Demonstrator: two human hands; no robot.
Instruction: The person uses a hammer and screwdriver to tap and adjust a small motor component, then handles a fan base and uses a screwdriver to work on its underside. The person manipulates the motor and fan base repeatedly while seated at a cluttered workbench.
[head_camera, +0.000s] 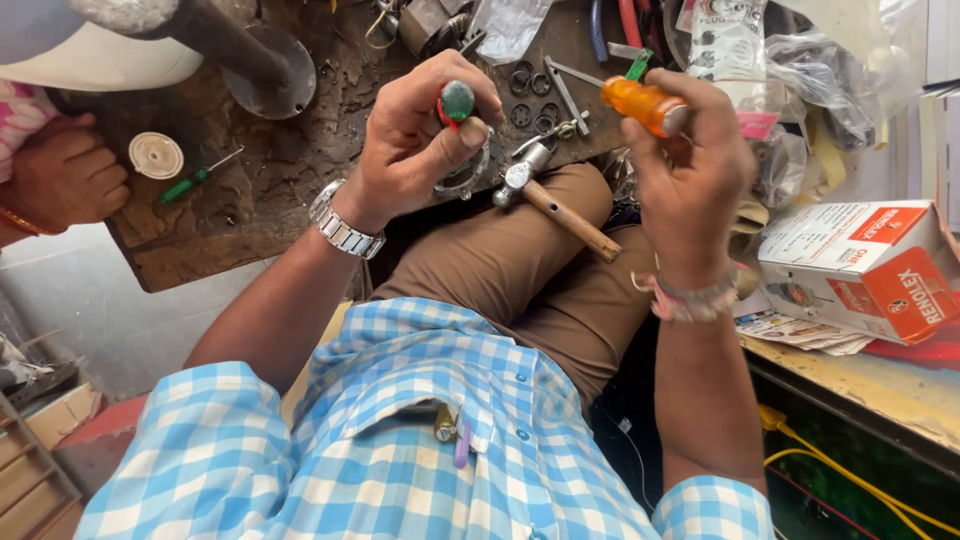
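A dark, worn bench sits in front of the person, with bits and tools all over it. Far to the left of both hands, another person's fist rests at the bench edge. Near it lie a white disc and a small green tool.

The left hand is curled shut. Its thumb and fingers pinch a small green knob with a bit of red on it. A metal ring hangs under this hand, touching the fingers. A silver watch is on that wrist.

Between the two hands, and a little lower, a hammer lies on the person's brown lap. Its metal head is just below the left hand.

The right hand is closed too. It grips a screwdriver with an orange handle, held up high near the fingertips. The two hands are close but do not touch.

To the right of the right hand sits a white and orange box.
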